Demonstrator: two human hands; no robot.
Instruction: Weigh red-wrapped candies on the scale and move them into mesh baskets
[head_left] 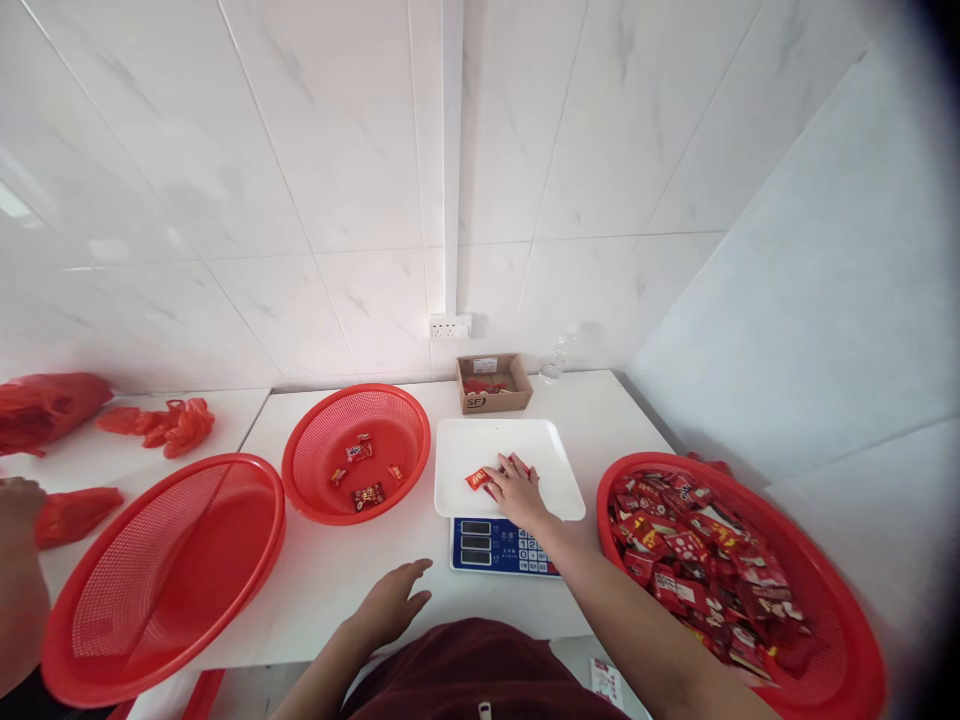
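My right hand [516, 490] lies on the white tray [465, 440] of a digital scale [491, 546], its fingers pressed down over a few red candy packets [477, 479]. My left hand [394, 603] rests flat on the white table near its front edge, fingers spread and holding nothing. Right of the scale stands a large red basket [840, 640] heaped with several red wrapped candies [697, 565]. On the scale's left is a smaller red basket [322, 465] with several packets [366, 494] on its bottom.
A large red basket [161, 575] with nothing in it overhangs the front left edge. A small cardboard box [493, 383] and a clear bottle [554, 360] stand by the tiled wall. Red plastic bags [161, 425] lie far left, where another person's arm [19, 570] shows.
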